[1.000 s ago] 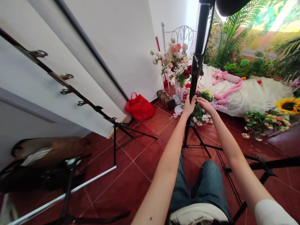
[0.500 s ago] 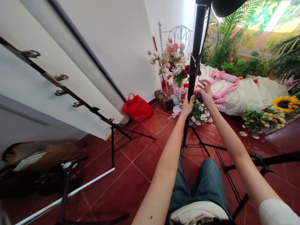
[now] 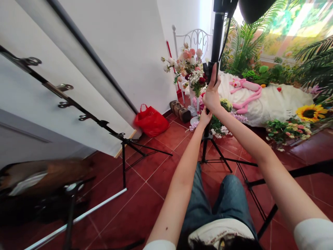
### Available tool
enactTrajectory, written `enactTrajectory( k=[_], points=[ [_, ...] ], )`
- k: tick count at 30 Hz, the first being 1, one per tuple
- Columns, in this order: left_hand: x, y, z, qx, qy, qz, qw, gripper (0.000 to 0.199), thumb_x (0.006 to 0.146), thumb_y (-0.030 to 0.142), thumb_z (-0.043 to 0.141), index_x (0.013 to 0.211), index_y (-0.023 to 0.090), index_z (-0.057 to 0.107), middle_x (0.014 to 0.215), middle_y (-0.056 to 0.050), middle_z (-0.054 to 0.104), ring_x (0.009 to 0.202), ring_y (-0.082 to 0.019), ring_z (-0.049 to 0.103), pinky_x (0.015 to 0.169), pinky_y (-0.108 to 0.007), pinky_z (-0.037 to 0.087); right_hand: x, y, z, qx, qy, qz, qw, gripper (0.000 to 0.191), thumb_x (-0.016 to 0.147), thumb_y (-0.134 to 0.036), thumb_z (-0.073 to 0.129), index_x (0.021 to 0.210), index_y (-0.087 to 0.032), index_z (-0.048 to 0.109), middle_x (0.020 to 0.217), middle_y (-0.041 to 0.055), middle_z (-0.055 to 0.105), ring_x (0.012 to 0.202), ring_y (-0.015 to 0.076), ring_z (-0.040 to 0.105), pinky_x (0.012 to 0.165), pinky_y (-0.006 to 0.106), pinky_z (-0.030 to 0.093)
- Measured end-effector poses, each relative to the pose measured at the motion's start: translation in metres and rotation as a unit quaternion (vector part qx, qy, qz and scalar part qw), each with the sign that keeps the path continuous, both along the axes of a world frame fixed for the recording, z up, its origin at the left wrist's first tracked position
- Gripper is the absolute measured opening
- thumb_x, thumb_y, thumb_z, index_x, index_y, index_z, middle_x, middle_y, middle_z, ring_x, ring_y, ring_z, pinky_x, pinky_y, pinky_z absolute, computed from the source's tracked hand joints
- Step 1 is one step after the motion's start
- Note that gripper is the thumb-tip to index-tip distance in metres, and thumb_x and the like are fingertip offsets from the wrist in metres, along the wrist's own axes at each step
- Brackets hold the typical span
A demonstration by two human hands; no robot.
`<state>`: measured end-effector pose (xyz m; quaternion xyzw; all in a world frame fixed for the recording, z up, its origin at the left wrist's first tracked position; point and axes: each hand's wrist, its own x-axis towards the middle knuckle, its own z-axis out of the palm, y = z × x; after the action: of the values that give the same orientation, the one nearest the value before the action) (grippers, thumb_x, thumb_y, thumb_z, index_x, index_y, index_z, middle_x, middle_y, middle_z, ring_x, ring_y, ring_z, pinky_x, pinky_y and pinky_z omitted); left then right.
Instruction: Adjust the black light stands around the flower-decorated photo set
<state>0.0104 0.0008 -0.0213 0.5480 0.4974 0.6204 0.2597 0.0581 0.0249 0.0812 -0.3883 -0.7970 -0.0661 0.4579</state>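
Note:
A black light stand [image 3: 217, 38] rises upright before me, its legs spread on the tiles and a dark lamp head [image 3: 256, 9] at the top of the view. Low on the pole, my left hand [image 3: 206, 117] is closed around it. Just above, my right hand [image 3: 212, 96] grips the same pole, with a finger pointing upward along it. A black clamp knob [image 3: 207, 71] sticks out at the left of the pole, close to the right fingertips. The part of the pole behind my right hand is hidden.
Flowers [image 3: 191, 62] stand behind the pole. A pink plush toy [image 3: 246, 91] lies on white cloth [image 3: 275, 106]. A red bag [image 3: 151, 120] sits by the wall. At left is a backdrop stand [image 3: 97, 119] with clamps; another black stand's legs [image 3: 299, 172] reach in from the right.
My right hand has gone from open beside the pole to closed around it, just above my left hand. The clamp knob now shows on the pole's left side. My left hand stays on the pole.

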Motion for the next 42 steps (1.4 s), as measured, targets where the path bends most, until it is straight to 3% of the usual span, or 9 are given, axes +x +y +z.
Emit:
enactTrajectory(
  k=[4,9,14,17,22,26,32,38,42],
  points=[
    [0.003,-0.008,-0.010,-0.051,-0.036,0.007,0.998,0.034,0.080,0.021,0.071,0.111,0.016,0.057,0.115,-0.014,0.069,0.115,-0.025,0.065,0.108,-0.045,0.049,0.007,-0.009,-0.012,-0.046,0.028,0.059,0.997,0.082,0.090,-0.011,0.041,0.162,-0.024,0.006,0.158,0.0194,0.026,0.134,0.0330,0.052,0.104,0.051,0.052],
    [0.006,-0.014,-0.013,-0.041,-0.044,0.017,0.998,0.042,0.080,0.013,0.066,0.118,0.017,0.050,0.121,-0.015,0.066,0.118,-0.022,0.063,0.109,-0.043,0.048,0.024,0.003,-0.035,-0.095,0.026,0.178,0.979,0.086,0.090,-0.026,0.051,0.162,-0.023,0.005,0.158,0.0163,0.029,0.140,0.0379,0.045,0.112,0.056,0.043],
    [0.007,-0.009,-0.015,-0.031,-0.046,0.024,0.998,0.041,0.077,0.023,0.072,0.115,0.019,0.055,0.115,-0.015,0.068,0.117,-0.025,0.063,0.107,-0.042,0.049,0.025,-0.002,-0.067,-0.107,0.048,0.138,0.983,0.086,0.091,-0.035,0.052,0.161,-0.019,0.005,0.161,0.0181,0.025,0.150,0.0412,0.027,0.121,0.064,0.026],
    [0.009,-0.005,-0.020,-0.047,-0.070,0.039,0.996,0.028,0.085,0.037,0.065,0.106,0.021,0.057,0.105,-0.011,0.068,0.105,-0.023,0.066,0.100,-0.043,0.052,0.028,-0.012,-0.082,-0.100,0.037,0.110,0.988,0.081,0.095,-0.039,0.048,0.162,-0.023,0.005,0.162,0.0155,0.024,0.153,0.0374,0.021,0.123,0.061,0.026],
    [0.007,-0.007,-0.023,-0.040,-0.047,0.029,0.998,0.026,0.082,0.034,0.070,0.096,0.020,0.053,0.098,-0.009,0.068,0.097,-0.022,0.066,0.097,-0.042,0.053,0.053,-0.026,-0.073,-0.097,0.022,0.173,0.980,0.075,0.097,-0.039,0.045,0.162,-0.027,0.010,0.161,0.0117,0.029,0.154,0.0305,0.024,0.124,0.055,0.027],
    [0.008,-0.014,-0.017,-0.038,-0.044,0.027,0.998,0.033,0.083,0.042,0.072,0.099,0.020,0.052,0.099,-0.008,0.069,0.097,-0.021,0.067,0.095,-0.041,0.054,0.086,-0.036,-0.064,-0.107,0.000,0.224,0.969,0.065,0.097,-0.039,0.046,0.158,-0.025,0.026,0.160,0.0122,0.035,0.150,0.0278,0.032,0.124,0.052,0.030],
    [0.013,-0.020,-0.010,-0.040,-0.052,0.038,0.997,0.037,0.084,0.050,0.069,0.095,0.019,0.052,0.095,-0.006,0.068,0.092,-0.018,0.065,0.092,-0.035,0.052,0.121,-0.043,-0.091,-0.155,0.044,0.193,0.968,0.046,0.098,-0.039,0.045,0.140,-0.021,0.045,0.148,0.0162,0.051,0.140,0.0280,0.048,0.121,0.053,0.033],
    [0.013,-0.020,-0.009,-0.039,-0.053,0.043,0.997,0.038,0.084,0.051,0.069,0.096,0.019,0.052,0.099,-0.007,0.069,0.096,-0.018,0.066,0.094,-0.036,0.051,0.115,-0.029,-0.112,-0.184,0.032,0.227,0.956,0.020,0.091,-0.025,0.043,0.110,-0.022,0.047,0.139,0.0180,0.057,0.139,0.0277,0.048,0.120,0.058,0.031],
    [0.013,-0.020,-0.010,-0.019,-0.056,0.022,0.998,0.033,0.088,0.046,0.067,0.098,0.018,0.052,0.107,-0.011,0.070,0.104,-0.019,0.067,0.100,-0.036,0.049,0.101,-0.015,-0.114,-0.206,0.046,0.220,0.952,0.020,0.082,-0.023,0.046,0.101,-0.023,0.042,0.130,0.0185,0.059,0.132,0.0294,0.052,0.115,0.056,0.037]
  ],
)
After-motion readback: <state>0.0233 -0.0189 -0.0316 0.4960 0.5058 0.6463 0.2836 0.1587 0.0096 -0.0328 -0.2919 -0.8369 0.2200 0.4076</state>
